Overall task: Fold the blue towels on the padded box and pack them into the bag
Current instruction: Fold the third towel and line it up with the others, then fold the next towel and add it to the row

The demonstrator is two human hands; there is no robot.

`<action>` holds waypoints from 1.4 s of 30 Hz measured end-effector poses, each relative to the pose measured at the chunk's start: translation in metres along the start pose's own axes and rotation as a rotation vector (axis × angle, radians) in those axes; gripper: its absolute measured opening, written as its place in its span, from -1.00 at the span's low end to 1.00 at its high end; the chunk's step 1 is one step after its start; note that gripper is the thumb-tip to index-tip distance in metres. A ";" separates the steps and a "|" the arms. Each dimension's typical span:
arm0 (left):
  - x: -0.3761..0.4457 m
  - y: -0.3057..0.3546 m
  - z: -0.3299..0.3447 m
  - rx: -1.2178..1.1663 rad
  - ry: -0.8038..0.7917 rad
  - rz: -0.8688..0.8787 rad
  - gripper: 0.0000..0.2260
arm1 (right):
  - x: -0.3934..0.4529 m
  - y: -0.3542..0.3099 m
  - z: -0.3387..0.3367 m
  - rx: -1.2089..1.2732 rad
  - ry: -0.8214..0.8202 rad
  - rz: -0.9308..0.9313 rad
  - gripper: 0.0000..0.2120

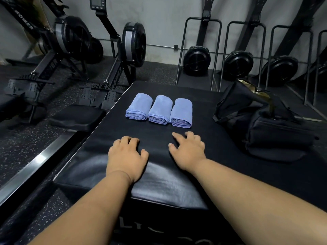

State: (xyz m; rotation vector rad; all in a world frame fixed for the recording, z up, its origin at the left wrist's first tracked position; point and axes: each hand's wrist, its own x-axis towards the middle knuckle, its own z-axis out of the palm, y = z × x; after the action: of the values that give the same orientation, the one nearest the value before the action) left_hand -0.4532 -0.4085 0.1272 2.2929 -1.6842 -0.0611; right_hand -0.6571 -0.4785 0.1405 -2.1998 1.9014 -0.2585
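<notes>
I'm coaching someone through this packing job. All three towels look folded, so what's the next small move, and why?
Probably reach the right hand forward to the rightmost towel and lift it toward the bag. All three blue towels lie folded in a row on the padded box, both hands rest empty just short of them, and that towel is nearest the bag.
</notes>
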 end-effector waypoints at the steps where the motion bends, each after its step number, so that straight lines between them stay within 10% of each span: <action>1: -0.002 0.000 -0.001 -0.002 -0.021 0.005 -0.54 | -0.013 -0.006 0.003 -0.021 -0.037 -0.019 -0.39; 17: -0.127 -0.104 -0.050 -0.014 -0.218 0.030 -0.29 | -0.134 -0.102 0.030 -0.124 -0.280 -0.249 -0.30; 31: -0.272 -0.406 -0.067 -0.132 -0.270 -0.618 -0.62 | -0.229 -0.334 0.144 0.064 -0.558 -0.704 -0.30; 42: -0.273 -0.524 0.014 0.002 -0.460 -0.873 -0.34 | -0.208 -0.393 0.226 0.029 -0.860 -0.618 -0.35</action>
State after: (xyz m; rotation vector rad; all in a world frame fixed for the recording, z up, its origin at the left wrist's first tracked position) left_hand -0.0560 -0.0129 -0.0601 2.9781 -0.6767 -0.8083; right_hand -0.2520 -0.2073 0.0358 -2.2626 0.7554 0.4924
